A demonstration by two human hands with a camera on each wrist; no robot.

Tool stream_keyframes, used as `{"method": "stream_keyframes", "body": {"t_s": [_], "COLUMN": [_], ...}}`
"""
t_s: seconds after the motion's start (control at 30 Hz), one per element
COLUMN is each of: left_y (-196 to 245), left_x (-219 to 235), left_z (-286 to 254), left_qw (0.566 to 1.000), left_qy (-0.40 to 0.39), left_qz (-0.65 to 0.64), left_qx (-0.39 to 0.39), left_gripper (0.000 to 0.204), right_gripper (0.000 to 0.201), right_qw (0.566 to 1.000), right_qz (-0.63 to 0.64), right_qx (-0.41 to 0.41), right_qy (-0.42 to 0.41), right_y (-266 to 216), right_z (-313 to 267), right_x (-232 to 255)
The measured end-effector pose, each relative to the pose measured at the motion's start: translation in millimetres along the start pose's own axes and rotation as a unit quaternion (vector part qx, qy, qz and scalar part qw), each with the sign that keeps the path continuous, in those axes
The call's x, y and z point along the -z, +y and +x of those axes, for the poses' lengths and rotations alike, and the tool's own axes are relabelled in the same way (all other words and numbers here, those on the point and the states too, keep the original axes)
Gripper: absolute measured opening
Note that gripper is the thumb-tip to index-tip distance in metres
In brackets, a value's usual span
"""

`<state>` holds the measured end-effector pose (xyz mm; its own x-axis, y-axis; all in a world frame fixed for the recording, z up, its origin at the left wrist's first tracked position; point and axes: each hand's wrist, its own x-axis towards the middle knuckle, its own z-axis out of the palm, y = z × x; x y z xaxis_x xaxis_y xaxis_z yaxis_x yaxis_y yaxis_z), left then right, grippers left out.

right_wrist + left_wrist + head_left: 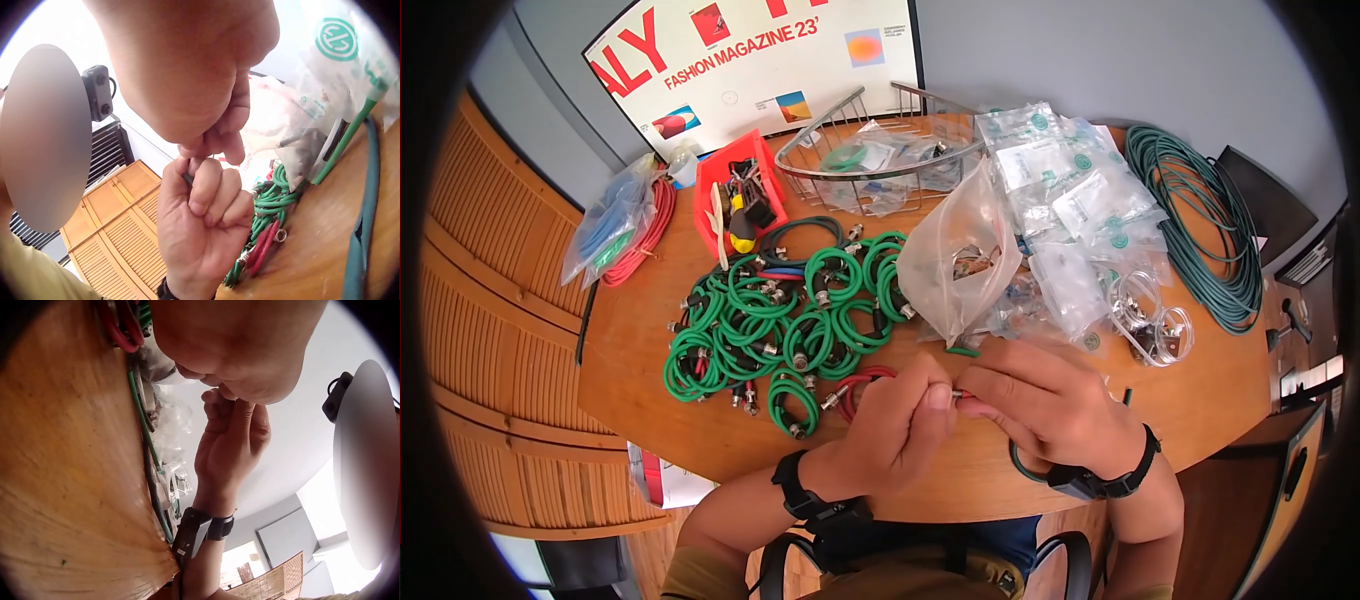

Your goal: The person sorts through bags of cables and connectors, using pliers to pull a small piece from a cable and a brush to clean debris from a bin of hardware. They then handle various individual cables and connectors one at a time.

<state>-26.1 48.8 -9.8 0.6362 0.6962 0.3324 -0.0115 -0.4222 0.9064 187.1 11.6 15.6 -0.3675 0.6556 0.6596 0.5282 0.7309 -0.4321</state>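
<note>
My left hand [900,425] and right hand [1050,405] meet fingertip to fingertip above the table's front part. Between them a thin cable end [957,394] shows, mostly covered by the fingers. The left hand's thumb and curled forefinger pinch a short dark piece of it [189,179] in the right wrist view. From the other side, the right hand's fingertips pinch the tip; cannot tell what kind of end it has. Just left of the hands lies a red cable loop [852,390] with a metal connector. A short green piece of cable [962,351] lies beyond the fingers.
Coiled green cables with metal connectors [805,335] pile up at left. Behind stand a red bin [773,180] of tools and a wire basket [870,208]. An opened plastic bag [945,250], flat clear packets [1090,200] and a large dark green coil [1240,270] fill the right.
</note>
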Motion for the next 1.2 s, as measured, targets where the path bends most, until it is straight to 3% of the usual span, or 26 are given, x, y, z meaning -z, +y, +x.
{"method": "stream_keyframes", "body": {"t_s": [0.23, 0.33, 0.47, 0.53, 0.67, 0.73, 0.8, 0.9, 1.0, 1.2], "left_y": [-1, 7, 11, 10, -3, -9, -13, -12, -10, -13], "left_x": [-5, -6, -5, -5, 0, 0, -2, -1, 2, -5], "left_z": [1, 5, 8, 7, 2, 0, -1, 2, 0, -5], "left_qw": [0.999, 1.0, 0.998, 0.997, 0.997, 0.993, 0.992, 0.983, 0.981, 0.991], "left_qy": [0.025, 0.026, 0.027, 0.03, 0.037, 0.043, 0.046, 0.025, 0.014, 0.067], "left_qz": [-0.019, 0.01, -0.028, -0.035, 0.063, 0.102, 0.083, 0.106, 0.139, 0.07], "left_qx": [0.022, 0.015, 0.058, 0.062, -0.016, -0.048, -0.088, -0.146, -0.136, -0.095], "left_gripper": [0.015, 0.028, 0.03, 0.031, 0.03, 0.029, 0.013, 0.01, 0.021, 0.015], "right_gripper": [0.039, 0.041, 0.042, 0.035, 0.027, 0.023, 0.02, 0.016, 0.013, 0.012], "right_qw": [0.999, 0.997, 0.995, 0.996, 0.999, 0.986, 0.98, 0.961, 0.951, 0.973], "right_qz": [-0.041, -0.056, -0.076, -0.065, 0.023, 0.11, 0.144, 0.211, 0.241, 0.187], "right_qx": [0.035, 0.049, 0.063, 0.05, -0.025, -0.12, -0.127, -0.147, -0.158, -0.124], "right_qy": [-0.007, 0.003, 0.016, 0.017, 0.019, -0.029, -0.061, -0.106, -0.112, -0.052], "right_y": [4, 6, 6, 6, 0, -5, -3, -1, -3, -3], "right_z": [-5, -6, -6, -7, -2, 0, 2, -1, 1, -3], "right_x": [2, 0, 0, 0, 2, 5, 11, 9, 5, 0]}}
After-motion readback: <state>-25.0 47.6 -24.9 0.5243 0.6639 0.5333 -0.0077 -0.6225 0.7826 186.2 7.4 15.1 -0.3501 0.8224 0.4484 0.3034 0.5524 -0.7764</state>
